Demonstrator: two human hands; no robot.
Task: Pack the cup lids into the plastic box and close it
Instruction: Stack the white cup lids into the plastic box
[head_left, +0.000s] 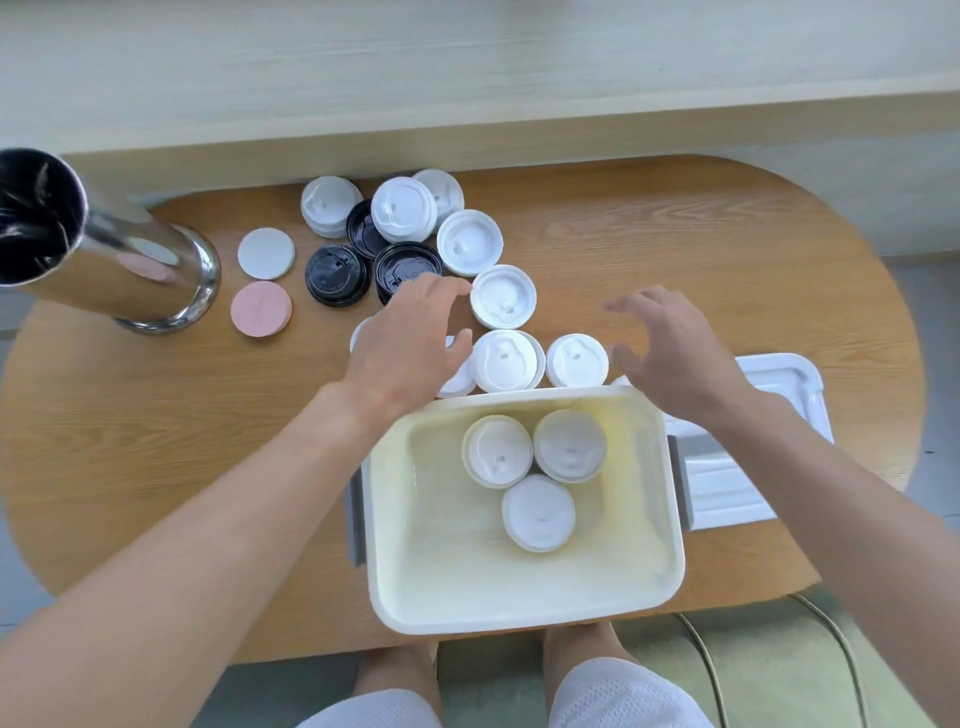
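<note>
Hovering hands, nothing held: left hand (410, 332) and right hand (670, 348) spread over white lids (506, 358); plastic box (519, 603) seen below them.

An oval wooden surface (675, 249) with rounded ends fills the view, evenly lit by soft light. Behind it runs a long pale wood-grain ledge (467, 67). Below its near edge lies a light green floor (769, 670), where a thin cable (701, 654) trails. Grey floor (930, 322) shows past its right end.
</note>
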